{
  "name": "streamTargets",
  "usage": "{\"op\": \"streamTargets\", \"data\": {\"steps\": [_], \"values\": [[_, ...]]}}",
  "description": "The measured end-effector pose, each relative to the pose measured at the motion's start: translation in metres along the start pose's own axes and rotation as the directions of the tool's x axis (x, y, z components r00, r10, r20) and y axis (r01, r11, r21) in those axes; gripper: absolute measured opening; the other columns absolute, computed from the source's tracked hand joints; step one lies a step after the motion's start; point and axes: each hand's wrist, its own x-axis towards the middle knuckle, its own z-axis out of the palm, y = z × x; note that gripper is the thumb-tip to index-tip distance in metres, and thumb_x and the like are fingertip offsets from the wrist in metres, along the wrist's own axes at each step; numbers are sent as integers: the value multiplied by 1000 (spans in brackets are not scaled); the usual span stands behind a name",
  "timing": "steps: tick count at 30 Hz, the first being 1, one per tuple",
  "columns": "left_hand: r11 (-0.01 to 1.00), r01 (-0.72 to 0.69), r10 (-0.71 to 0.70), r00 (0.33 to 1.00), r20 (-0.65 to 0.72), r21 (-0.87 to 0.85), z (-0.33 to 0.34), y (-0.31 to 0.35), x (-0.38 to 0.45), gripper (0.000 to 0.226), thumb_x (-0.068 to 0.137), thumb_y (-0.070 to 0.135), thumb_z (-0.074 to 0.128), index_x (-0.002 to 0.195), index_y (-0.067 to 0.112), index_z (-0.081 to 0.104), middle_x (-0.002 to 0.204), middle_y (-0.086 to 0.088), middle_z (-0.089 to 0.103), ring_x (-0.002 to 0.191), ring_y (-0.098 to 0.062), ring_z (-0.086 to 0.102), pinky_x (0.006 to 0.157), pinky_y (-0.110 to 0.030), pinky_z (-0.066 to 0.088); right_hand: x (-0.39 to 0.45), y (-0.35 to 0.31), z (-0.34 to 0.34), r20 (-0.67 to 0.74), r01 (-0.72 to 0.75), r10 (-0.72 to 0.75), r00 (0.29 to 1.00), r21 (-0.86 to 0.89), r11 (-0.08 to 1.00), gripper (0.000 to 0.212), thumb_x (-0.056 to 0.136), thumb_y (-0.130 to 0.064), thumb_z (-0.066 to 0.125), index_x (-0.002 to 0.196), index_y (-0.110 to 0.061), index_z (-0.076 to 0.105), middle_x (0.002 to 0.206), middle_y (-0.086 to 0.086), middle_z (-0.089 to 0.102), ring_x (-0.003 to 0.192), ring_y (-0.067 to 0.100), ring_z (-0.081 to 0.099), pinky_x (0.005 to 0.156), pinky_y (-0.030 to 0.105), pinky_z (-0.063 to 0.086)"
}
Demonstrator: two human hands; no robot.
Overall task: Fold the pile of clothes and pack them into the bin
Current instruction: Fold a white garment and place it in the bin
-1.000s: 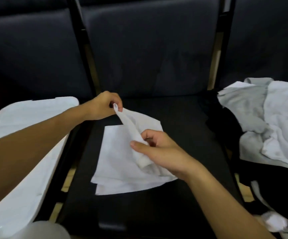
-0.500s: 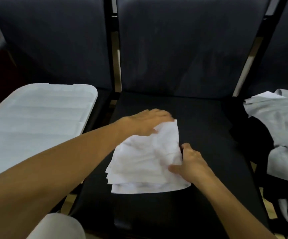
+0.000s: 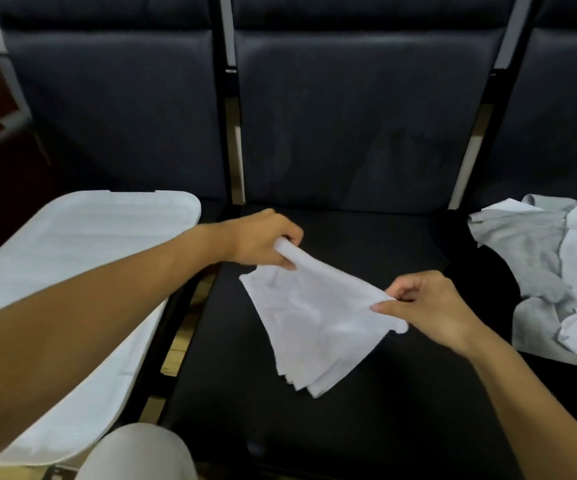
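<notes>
Pinching opposite top corners of folded white cloth (image 3: 314, 317), left hand (image 3: 266, 240), right hand (image 3: 429, 306), hanging over black seat (image 3: 366, 427)

Both forearms are bare from the frame edge down to the wrists, with no sleeve showing on either. The left hand (image 3: 263, 242) and right hand (image 3: 432, 310) wear no gloves, rings, watch or bands. At the bottom edge a knee (image 3: 138, 452) is covered in pale, off-white trouser fabric.

No legible text, label, brand, number or sign is appearing on any surface in the head view.
</notes>
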Motion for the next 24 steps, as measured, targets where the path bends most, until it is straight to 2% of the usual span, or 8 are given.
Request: {"op": "streamTargets", "data": {"steps": [3,6,10,12,15,18,21,24], "values": [[997,78,-79,991,-111,-11,-13,5,-59,25,85,27,75,69,19,56,64,6,57,61,-9,55,58,-22,43,-15,-32,-10,8,151,-150,989,-21,988,14,73,-22,85,64,-21,75,65,-5,72,61,2,67,61,15,49],[993,115,-114,967,-227,-13,-28,25,-122,26,86,24,75,68,21,57,62,9,55,59,-7,53,56,-16,40,-27,-64,-6,60,272,-267,962,-114,955,16,73,-27,85,64,-25,71,70,-3,68,58,3,58,59,20,48],[998,69,-69,936,-345,-11,-70,68,-215,18,83,9,72,69,12,60,64,10,57,62,-6,56,56,-14,41,-57,-112,33,286,371,-350,892,-22,928,37,71,-29,88,97,-33,62,109,-15,64,100,-2,62,85,25,55],[997,70,-60,926,-373,14,-93,88,-260,17,83,9,72,72,12,60,68,8,59,65,-9,57,58,-17,43,-74,-140,69,364,393,-400,841,96,914,53,74,-27,86,118,-35,59,114,-17,64,104,-3,62,84,22,55],[992,127,-121,886,-447,-16,-117,105,-344,20,83,13,75,76,17,57,71,7,59,64,-9,53,58,-17,42,-100,-192,126,311,467,-500,808,178,866,16,88,-20,73,101,-11,72,92,2,71,83,5,67,71,23,54],[954,290,-291,821,-491,-80,-115,101,-441,19,80,17,79,90,24,64,78,15,65,71,0,60,63,-11,44,-121,-239,164,310,602,-623,718,173,780,16,93,-22,67,86,-8,73,78,2,69,73,12,63,67,28,50],[856,503,-499,746,-440,-119,-74,82,-530,19,77,19,82,86,32,71,79,19,69,76,3,64,63,-12,45,-145,-272,202,464,679,-628,624,76,730,34,91,-29,70,69,-5,61,61,4,52,57,10,47,57,28,38],[746,607,-663,638,-391,-274,9,63,-604,14,77,19,83,86,24,73,79,13,69,75,-3,63,63,-19,48,-177,-293,259,676,751,-524,518,-65,657,30,89,-29,71,66,-11,64,64,8,58,58,9,46,58,26,37]]}}
